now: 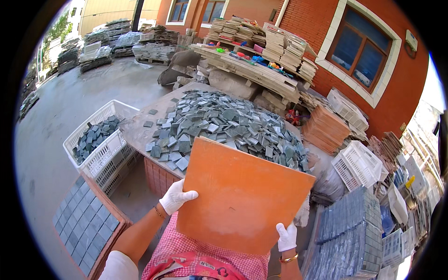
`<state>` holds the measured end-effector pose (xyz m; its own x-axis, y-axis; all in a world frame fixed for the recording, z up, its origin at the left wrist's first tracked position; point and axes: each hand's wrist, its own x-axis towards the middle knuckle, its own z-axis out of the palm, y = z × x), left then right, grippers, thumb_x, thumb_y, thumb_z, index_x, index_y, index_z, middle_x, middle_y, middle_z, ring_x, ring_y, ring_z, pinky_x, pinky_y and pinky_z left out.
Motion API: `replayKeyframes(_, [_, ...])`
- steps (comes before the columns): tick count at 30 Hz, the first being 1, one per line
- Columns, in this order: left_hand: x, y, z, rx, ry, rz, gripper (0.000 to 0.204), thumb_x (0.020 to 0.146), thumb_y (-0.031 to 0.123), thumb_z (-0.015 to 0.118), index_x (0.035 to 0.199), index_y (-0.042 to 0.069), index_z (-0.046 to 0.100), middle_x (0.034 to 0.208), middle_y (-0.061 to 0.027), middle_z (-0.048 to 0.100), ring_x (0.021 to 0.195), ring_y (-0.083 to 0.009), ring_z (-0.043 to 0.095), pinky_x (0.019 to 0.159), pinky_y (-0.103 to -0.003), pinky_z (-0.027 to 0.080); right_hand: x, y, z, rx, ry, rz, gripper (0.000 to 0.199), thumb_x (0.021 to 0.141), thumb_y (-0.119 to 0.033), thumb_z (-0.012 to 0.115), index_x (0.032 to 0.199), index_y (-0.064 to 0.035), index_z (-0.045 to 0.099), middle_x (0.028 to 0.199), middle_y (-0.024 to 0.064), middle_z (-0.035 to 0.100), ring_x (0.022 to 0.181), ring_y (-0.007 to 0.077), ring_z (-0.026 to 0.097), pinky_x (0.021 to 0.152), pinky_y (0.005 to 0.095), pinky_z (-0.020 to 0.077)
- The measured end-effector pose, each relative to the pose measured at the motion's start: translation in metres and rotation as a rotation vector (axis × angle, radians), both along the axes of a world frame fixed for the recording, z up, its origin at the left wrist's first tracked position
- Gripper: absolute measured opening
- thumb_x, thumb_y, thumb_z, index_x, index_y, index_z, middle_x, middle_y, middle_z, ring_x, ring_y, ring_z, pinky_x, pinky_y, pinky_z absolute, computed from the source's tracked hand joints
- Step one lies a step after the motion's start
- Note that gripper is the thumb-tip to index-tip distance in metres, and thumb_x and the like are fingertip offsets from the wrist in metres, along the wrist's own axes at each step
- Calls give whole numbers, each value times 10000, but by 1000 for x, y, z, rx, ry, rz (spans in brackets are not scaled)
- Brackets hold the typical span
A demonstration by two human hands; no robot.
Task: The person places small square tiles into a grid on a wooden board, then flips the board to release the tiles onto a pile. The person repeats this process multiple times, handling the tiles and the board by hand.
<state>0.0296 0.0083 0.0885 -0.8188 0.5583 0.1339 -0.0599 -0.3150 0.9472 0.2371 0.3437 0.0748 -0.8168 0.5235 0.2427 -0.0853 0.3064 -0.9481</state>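
Note:
Between my two white-gloved hands I hold a flat orange square board, tilted in front of my body. My left hand grips its left edge with the thumb over the face. My right hand grips the lower right edge, thumb up along it; the fingers behind the board are hidden. Just beyond the board, a heap of small grey-green stone tiles covers much of a worktable. At the lower left, a tray of tiles lies in neat rows on an orange base.
A white plastic crate with dark tiles stands left of the table. On the right are stacked wrapped tile sheets, an orange board stack and a white crate. Pallets of stone stand behind, before a brick wall.

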Motion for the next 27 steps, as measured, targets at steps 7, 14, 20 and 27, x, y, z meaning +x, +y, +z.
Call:
replayKeyframes(7, [-5,-34,23,-331,1105,-29,361,796,136,654,1153,89,638,1151,-116,641,1102,-305,602,955,-377,482,14,25,7,637,83,247,296,842,-160,606,1121,-85,665,1168,172,635,1131,305,605,884,359,509])
replayKeyframes(14, [18,-47,-69,-784,1404,147,437,804,113,536,1241,109,542,1279,-157,521,1175,-342,535,996,-389,453,22,4,-89,1047,-9,27,359,815,-235,613,1161,-148,651,1251,209,571,1102,389,593,877,401,516])
replayKeyframes(20, [15,-42,-108,-832,1267,212,424,800,88,541,1224,91,546,1255,-162,545,1155,-332,554,983,-388,465,1,4,-103,1060,-19,54,360,830,-165,571,1186,-129,614,1228,173,555,1126,358,561,928,389,489])
replayKeyframes(27, [-15,-21,-78,-843,927,228,420,819,61,593,1235,27,548,1263,-196,572,1138,-352,571,939,-395,486,-28,28,-67,945,-158,36,297,829,-66,584,1124,-84,614,1158,150,611,1042,326,599,886,398,496])
